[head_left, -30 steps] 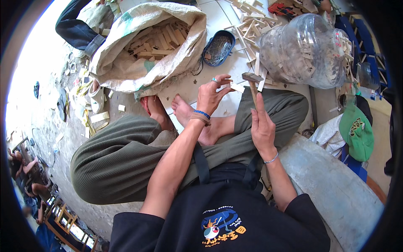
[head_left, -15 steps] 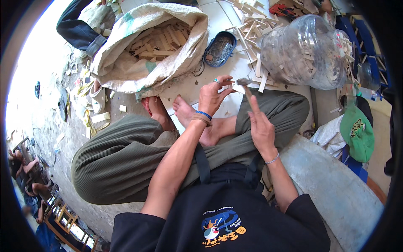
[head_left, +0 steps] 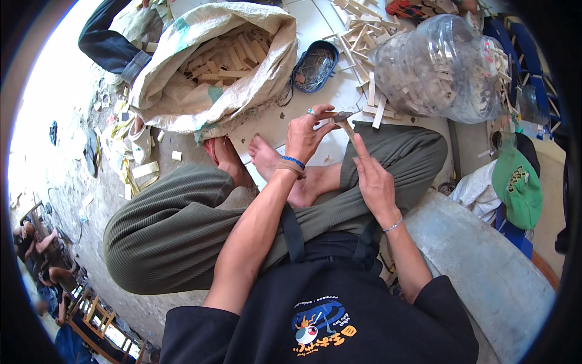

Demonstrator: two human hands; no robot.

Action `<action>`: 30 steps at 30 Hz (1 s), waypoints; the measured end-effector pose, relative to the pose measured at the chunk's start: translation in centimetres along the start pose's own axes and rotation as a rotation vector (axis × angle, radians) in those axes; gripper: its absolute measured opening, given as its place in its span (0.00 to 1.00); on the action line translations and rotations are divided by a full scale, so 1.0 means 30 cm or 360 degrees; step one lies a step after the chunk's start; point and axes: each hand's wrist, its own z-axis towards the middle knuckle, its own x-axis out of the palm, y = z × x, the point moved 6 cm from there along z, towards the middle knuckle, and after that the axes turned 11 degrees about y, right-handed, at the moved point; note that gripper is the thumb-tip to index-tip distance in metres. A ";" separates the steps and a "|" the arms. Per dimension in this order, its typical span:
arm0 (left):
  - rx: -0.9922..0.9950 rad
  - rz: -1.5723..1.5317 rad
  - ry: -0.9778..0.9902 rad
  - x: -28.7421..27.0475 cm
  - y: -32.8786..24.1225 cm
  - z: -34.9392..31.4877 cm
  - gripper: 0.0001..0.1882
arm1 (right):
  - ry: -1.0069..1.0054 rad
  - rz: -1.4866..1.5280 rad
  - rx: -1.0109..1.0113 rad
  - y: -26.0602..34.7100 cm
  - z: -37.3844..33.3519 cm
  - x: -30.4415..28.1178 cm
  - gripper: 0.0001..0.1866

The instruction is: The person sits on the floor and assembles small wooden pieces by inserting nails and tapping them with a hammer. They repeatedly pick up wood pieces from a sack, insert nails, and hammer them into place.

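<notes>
My right hand (head_left: 374, 185) is wrapped round the wooden handle of a hammer (head_left: 344, 116), its forefinger stretched along the handle. The metal head lies right at the fingertips of my left hand (head_left: 305, 136). Those fingers are pinched together, with thumb and forefinger facing the hammer head. What sits between them is hidden by the head and too small to name. Beyond my hands stands a blue oval tray (head_left: 335, 59) holding many thin nails (head_left: 316, 68).
An open woven sack (head_left: 242, 109) of short wood pieces (head_left: 233, 57) stands at the far left. Loose wooden strips (head_left: 364, 45) and a large clear plastic bottle (head_left: 436, 73) lie far right. A green cap (head_left: 515, 188) hangs at right. Another person's sleeve (head_left: 112, 45) shows at far left.
The hammer head has come down and left, from just above my left fingertips onto the spot beside them. My right hand tilted slightly with it; my left hand stayed nearly still.
</notes>
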 end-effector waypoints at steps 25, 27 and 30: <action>0.0026 0.0047 0.0012 -0.005 -0.018 0.002 0.21 | 0.0161 -0.0106 0.0089 -0.006 0.006 0.013 0.37; 0.0002 -0.0018 0.0016 -0.006 -0.014 0.001 0.21 | 0.0032 0.0096 0.0086 0.001 0.001 -0.005 0.36; -0.0021 -0.0024 0.0023 -0.005 -0.013 0.000 0.21 | 0.0216 -0.0013 0.0209 -0.005 0.003 0.006 0.35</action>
